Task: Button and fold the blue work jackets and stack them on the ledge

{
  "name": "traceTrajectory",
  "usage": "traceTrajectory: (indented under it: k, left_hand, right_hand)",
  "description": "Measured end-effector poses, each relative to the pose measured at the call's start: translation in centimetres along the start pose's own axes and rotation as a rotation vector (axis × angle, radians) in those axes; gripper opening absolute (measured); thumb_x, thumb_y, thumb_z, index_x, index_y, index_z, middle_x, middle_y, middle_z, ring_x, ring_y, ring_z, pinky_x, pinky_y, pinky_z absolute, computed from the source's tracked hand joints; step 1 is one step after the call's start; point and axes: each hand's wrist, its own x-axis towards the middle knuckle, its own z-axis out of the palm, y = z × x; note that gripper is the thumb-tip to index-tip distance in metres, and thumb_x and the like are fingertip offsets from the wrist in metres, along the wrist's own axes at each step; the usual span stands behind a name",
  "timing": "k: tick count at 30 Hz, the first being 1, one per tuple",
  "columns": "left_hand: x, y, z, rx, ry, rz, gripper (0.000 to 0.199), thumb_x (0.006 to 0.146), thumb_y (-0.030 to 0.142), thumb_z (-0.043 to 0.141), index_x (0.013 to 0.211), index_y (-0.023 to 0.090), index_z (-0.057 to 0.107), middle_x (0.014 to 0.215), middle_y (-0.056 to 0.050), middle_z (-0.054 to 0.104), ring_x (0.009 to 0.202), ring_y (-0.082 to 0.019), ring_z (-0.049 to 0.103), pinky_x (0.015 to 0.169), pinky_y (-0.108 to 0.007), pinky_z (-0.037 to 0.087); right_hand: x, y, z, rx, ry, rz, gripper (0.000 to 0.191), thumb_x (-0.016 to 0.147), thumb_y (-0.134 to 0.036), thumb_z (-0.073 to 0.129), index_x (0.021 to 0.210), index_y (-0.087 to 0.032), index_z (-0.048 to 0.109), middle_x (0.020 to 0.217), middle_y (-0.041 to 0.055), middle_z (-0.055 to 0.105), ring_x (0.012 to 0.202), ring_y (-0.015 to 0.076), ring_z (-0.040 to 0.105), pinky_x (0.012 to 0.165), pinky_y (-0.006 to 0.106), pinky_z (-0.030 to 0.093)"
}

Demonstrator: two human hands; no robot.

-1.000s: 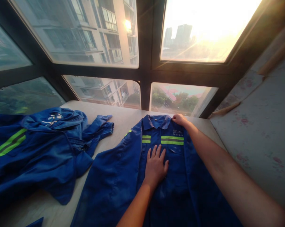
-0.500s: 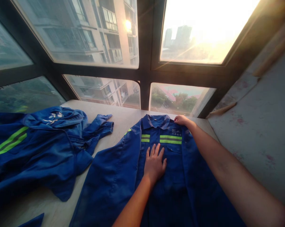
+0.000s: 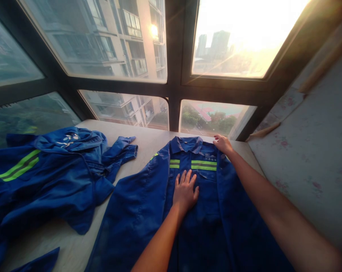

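A blue work jacket lies front up, its collar toward the window and its sleeves at the sides. Yellow-green and grey reflective stripes cross the chest, with a small white print above the right-hand one. My left hand rests flat on the jacket's chest just below the stripes, fingers spread. At the jacket's shoulder, to the right of the collar, is my right hand. Its fingertips are slightly apart at the shoulder's edge, and no cloth shows pinched between them.
A second blue jacket lies crumpled on the left of the pale ledge, one cuff pointing right. A piece of blue cloth shows at the lower left. Dark window frames stand behind; a floral-papered wall bounds the right.
My right hand has moved slightly right and up along the shoulder, its fingers loosened from the fabric. My left hand stays on the chest. The view has shifted slightly.
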Motion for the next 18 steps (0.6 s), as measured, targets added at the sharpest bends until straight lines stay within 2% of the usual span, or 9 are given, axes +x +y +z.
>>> traceTrajectory:
  k: [2, 4, 8, 11, 13, 16, 18]
  left_hand:
    - [0.3, -0.1, 0.1, -0.006, -0.003, -0.011, 0.051, 0.096, 0.041, 0.044, 0.145, 0.028, 0.046, 0.159, -0.004, 0.036, 0.148, -0.027, 0.025, 0.121, -0.054, 0.018]
    - [0.8, -0.1, 0.0, -0.009, -0.009, -0.024, 0.049, 0.096, 0.042, 0.046, 0.143, 0.029, 0.048, 0.157, -0.004, 0.038, 0.146, -0.028, 0.028, 0.121, -0.053, 0.019]
    - [2.1, 0.6, -1.1, 0.002, -0.058, -0.059, 0.040, 0.095, 0.036, 0.055, 0.134, 0.028, 0.056, 0.148, -0.007, 0.049, 0.134, -0.027, 0.045, 0.114, -0.050, 0.035]
    - [2.6, 2.0, -2.6, -0.006, -0.061, -0.041, 0.040, 0.093, 0.037, 0.061, 0.129, 0.020, 0.057, 0.135, -0.010, 0.056, 0.118, -0.026, 0.057, 0.099, -0.049, 0.049]
    - [2.5, 3.3, -3.8, -0.020, -0.046, -0.012, 0.040, 0.093, 0.039, 0.061, 0.127, 0.017, 0.056, 0.129, -0.010, 0.058, 0.110, -0.024, 0.061, 0.092, -0.047, 0.053]
    - [1.6, 5.4, -5.3, -0.040, -0.041, 0.031, 0.039, 0.094, 0.037, 0.061, 0.126, 0.017, 0.056, 0.127, -0.010, 0.059, 0.107, -0.023, 0.062, 0.090, -0.045, 0.055]
    - [0.5, 7.0, -5.9, -0.051, -0.053, 0.062, 0.040, 0.094, 0.037, 0.061, 0.127, 0.016, 0.056, 0.127, -0.010, 0.059, 0.107, -0.023, 0.062, 0.090, -0.045, 0.054]
  right_hand:
    - [-3.5, 1.2, -1.4, 0.022, 0.081, 0.011, 0.044, 0.086, -0.024, 0.052, 0.129, -0.014, 0.057, 0.121, 0.0124, 0.067, 0.105, 0.0224, 0.064, 0.094, 0.034, 0.049]
    - [-8.6, 3.1, -2.6, 0.035, 0.138, 0.031, 0.047, 0.085, -0.027, 0.052, 0.129, -0.013, 0.055, 0.124, 0.0146, 0.065, 0.103, 0.0231, 0.065, 0.094, 0.036, 0.050]
    - [-22.4, 7.6, -4.0, 0.123, 0.281, 0.063, 0.048, 0.086, -0.038, 0.049, 0.129, -0.018, 0.055, 0.125, 0.0128, 0.064, 0.110, 0.0262, 0.063, 0.097, 0.041, 0.049]
    - [-33.0, 10.1, -4.4, 0.127, 0.275, 0.118, 0.051, 0.086, -0.045, 0.048, 0.129, -0.019, 0.054, 0.129, 0.0133, 0.061, 0.120, 0.0301, 0.057, 0.104, 0.047, 0.045]
    - [-39.0, 11.1, -4.3, 0.112, 0.259, 0.186, 0.052, 0.086, -0.048, 0.048, 0.129, -0.020, 0.055, 0.130, 0.0131, 0.060, 0.124, 0.0320, 0.054, 0.107, 0.050, 0.043]
    - [-46.0, 12.1, -4.1, 0.214, 0.201, 0.342, 0.057, 0.086, -0.054, 0.049, 0.133, -0.021, 0.052, 0.131, 0.0133, 0.060, 0.122, 0.0311, 0.058, 0.100, 0.046, 0.050]
    - [-49.4, 12.5, -3.9, 0.314, 0.144, 0.430, 0.061, 0.084, -0.058, 0.051, 0.134, -0.022, 0.050, 0.131, 0.0129, 0.061, 0.119, 0.0302, 0.061, 0.095, 0.044, 0.053]
